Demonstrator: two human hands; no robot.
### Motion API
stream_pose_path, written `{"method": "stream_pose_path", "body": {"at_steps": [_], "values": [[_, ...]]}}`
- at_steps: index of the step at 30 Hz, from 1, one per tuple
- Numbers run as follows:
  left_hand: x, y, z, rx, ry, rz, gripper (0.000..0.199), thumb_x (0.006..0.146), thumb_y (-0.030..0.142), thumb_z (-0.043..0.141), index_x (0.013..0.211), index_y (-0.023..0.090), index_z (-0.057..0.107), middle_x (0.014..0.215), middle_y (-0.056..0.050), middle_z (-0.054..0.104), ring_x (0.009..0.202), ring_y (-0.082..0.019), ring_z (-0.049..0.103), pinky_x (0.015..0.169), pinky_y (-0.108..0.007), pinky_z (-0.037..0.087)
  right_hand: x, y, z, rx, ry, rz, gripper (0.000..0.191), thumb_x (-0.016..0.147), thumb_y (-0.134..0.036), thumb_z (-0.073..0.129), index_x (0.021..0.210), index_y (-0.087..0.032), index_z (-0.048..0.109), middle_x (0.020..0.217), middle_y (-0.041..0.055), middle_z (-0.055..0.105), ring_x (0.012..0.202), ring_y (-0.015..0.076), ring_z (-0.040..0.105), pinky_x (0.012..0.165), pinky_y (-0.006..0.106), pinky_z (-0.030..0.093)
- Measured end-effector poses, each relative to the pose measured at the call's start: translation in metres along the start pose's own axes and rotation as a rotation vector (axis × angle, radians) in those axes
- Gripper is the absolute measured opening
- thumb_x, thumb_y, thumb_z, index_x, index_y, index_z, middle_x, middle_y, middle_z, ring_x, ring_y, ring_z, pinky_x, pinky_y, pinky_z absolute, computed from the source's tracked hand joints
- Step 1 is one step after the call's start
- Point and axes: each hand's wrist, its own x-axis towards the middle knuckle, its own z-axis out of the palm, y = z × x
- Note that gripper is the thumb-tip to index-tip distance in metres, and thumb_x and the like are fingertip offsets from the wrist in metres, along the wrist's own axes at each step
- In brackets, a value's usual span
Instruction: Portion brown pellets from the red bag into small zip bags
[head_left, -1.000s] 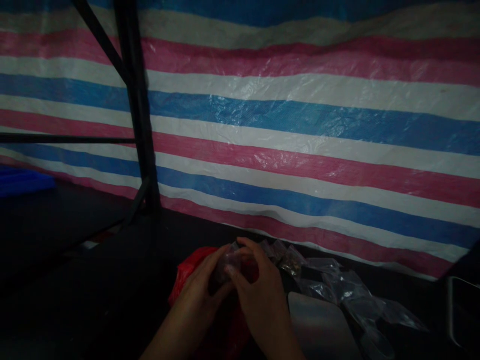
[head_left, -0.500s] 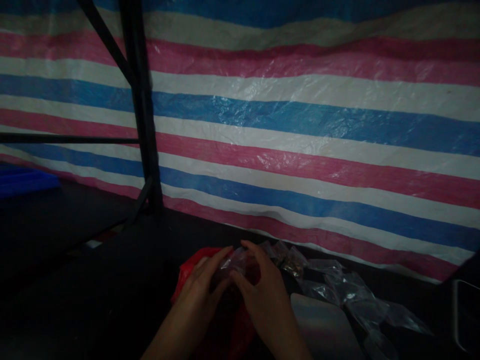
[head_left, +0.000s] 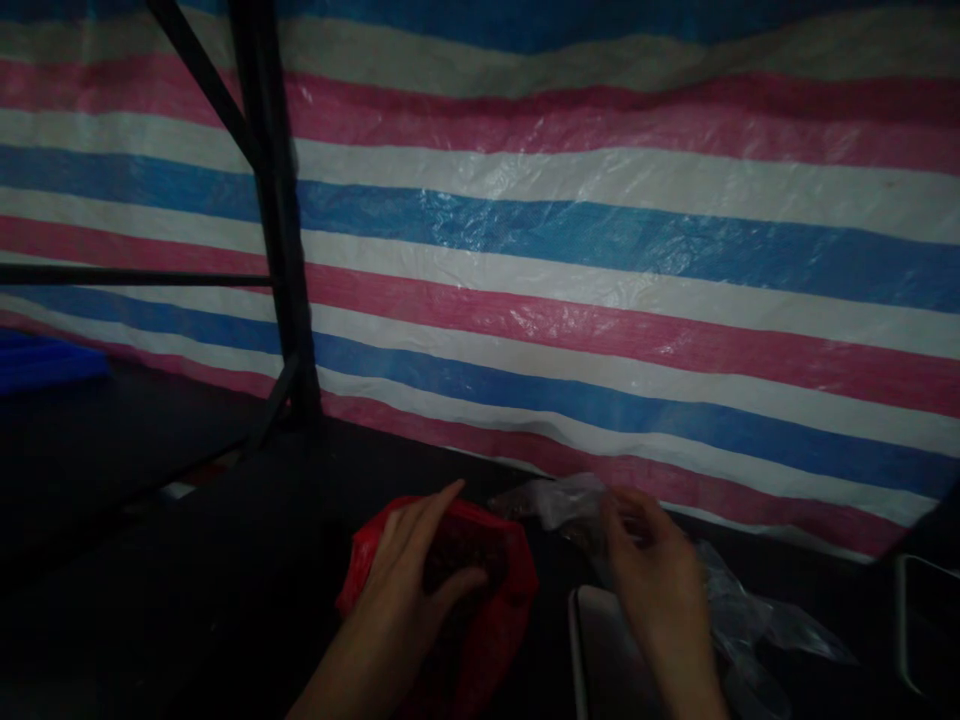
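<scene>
My left hand (head_left: 405, 590) lies over the left rim of a red plastic bag (head_left: 517, 590), its thumb and fingers spread with nothing between them. Small dark pieces, too dim to name, fill the open bag. To the right, my right hand (head_left: 660, 565) pinches the edge of a small clear plastic bag (head_left: 571, 497), which stretches leftward from the fingertips. Small brownish bits show at the bag's left end, though I cannot tell if they belong to it or to bags behind. Below that hand sits a flat silvery slab (head_left: 611, 650), partly covered by my wrist.
More clear plastic bags (head_left: 750, 615) lie right of my right hand. A dark, rounded-edged device (head_left: 930, 630) is at the right edge. Behind stands a striped plastic sheet (head_left: 600, 240); a black metal post (head_left: 281, 230) rises at left, with a blue object (head_left: 49, 362) beyond.
My right hand has moved right, away from the red bag, carrying a small clear bag that both hands held above it. My left hand has let go and stays over the red bag.
</scene>
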Motion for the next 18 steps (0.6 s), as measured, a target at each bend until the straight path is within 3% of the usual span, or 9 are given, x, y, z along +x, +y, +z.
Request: {"method": "stream_pose_path", "body": {"at_steps": [2,4,6,8,10,13,18], "values": [[0.0,0.001,-0.002,-0.019,-0.009,-0.001,0.058,0.095,0.035,0.065,0.152,0.037,0.052,0.146,-0.008,0.063,0.138,-0.031,0.059,0.12,-0.057,0.043,0.011,0.022,-0.024,-0.17,0.145,0.115,0.046,0.079,-0.051,0.055,0.104,-0.019,0.077,0.099,0.0193,0.081,0.091,0.0393,0.075,0.083,0.05,0.056],[0.001,0.002,-0.003,-0.024,-0.009,-0.011,0.054,0.097,0.037,0.062,0.15,0.036,0.053,0.143,-0.007,0.065,0.135,-0.031,0.061,0.118,-0.056,0.045,0.015,0.04,-0.039,-0.348,0.178,0.135,0.056,0.081,-0.051,0.053,0.117,-0.014,0.076,0.107,0.025,0.078,0.097,0.0433,0.073,0.087,0.055,0.055],[0.002,0.004,-0.004,-0.022,0.012,-0.01,0.051,0.097,0.038,0.061,0.148,0.035,0.056,0.139,-0.007,0.067,0.133,-0.031,0.061,0.116,-0.056,0.047,0.013,0.05,-0.038,-0.551,0.28,0.064,0.064,0.085,-0.047,0.049,0.129,-0.007,0.072,0.12,0.0329,0.071,0.111,0.049,0.067,0.094,0.062,0.051],[0.002,0.006,-0.004,-0.019,0.04,0.004,0.049,0.098,0.04,0.06,0.146,0.035,0.057,0.137,-0.006,0.068,0.133,-0.032,0.061,0.116,-0.055,0.048,0.007,0.052,-0.023,-0.636,0.314,-0.067,0.059,0.09,-0.043,0.046,0.132,-0.01,0.071,0.129,0.031,0.068,0.12,0.0501,0.061,0.096,0.065,0.049],[0.002,0.008,-0.004,-0.024,0.061,0.018,0.047,0.099,0.043,0.059,0.145,0.036,0.057,0.136,-0.006,0.069,0.132,-0.031,0.063,0.115,-0.052,0.049,0.0,0.051,0.0,-0.602,0.189,-0.219,0.043,0.094,-0.043,0.051,0.119,-0.022,0.079,0.123,0.0214,0.074,0.119,0.0477,0.062,0.094,0.065,0.049],[0.001,0.01,-0.005,-0.039,0.066,0.016,0.045,0.1,0.047,0.056,0.143,0.035,0.058,0.137,-0.005,0.07,0.131,-0.03,0.064,0.114,-0.051,0.05,-0.01,0.054,0.031,-0.576,0.031,-0.397,0.025,0.093,-0.039,0.062,0.103,-0.029,0.083,0.115,0.0122,0.08,0.124,0.0464,0.062,0.1,0.069,0.046],[0.0,0.009,-0.01,-0.073,0.057,-0.032,0.045,0.1,0.051,0.055,0.142,0.035,0.058,0.142,-0.006,0.067,0.137,-0.032,0.06,0.118,-0.057,0.045,-0.02,0.065,0.042,-0.693,-0.047,-0.405,0.026,0.097,-0.036,0.06,0.099,-0.025,0.083,0.116,0.016,0.081,0.125,0.049,0.063,0.101,0.076,0.044]]}}
